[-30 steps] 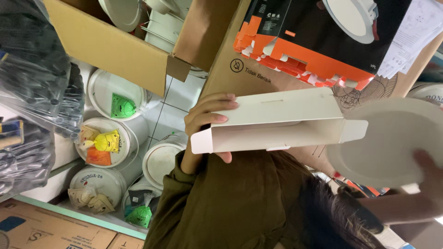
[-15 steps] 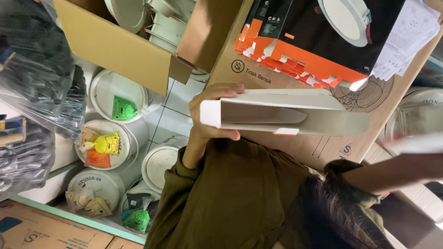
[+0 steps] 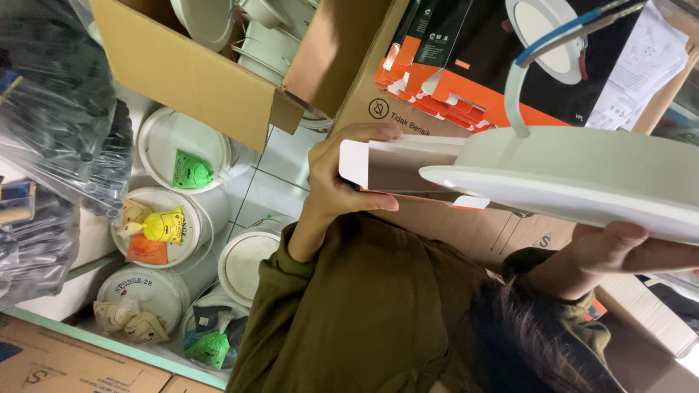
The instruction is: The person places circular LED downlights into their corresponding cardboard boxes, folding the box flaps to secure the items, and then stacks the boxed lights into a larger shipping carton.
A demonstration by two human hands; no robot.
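White tubs (image 3: 178,156) holding small coloured packets stand at the left on the tiled floor, below an open brown carton (image 3: 196,76). Right of them, the left hand (image 3: 342,185) is closed around the open end of a flat white box (image 3: 397,164), thumb under it and fingers over its top edge. Further right, the right hand (image 3: 626,247) grips the lower rim of a round white ceiling lamp (image 3: 582,178), its edge just at the box's mouth, in front of a black-and-orange package (image 3: 466,51).
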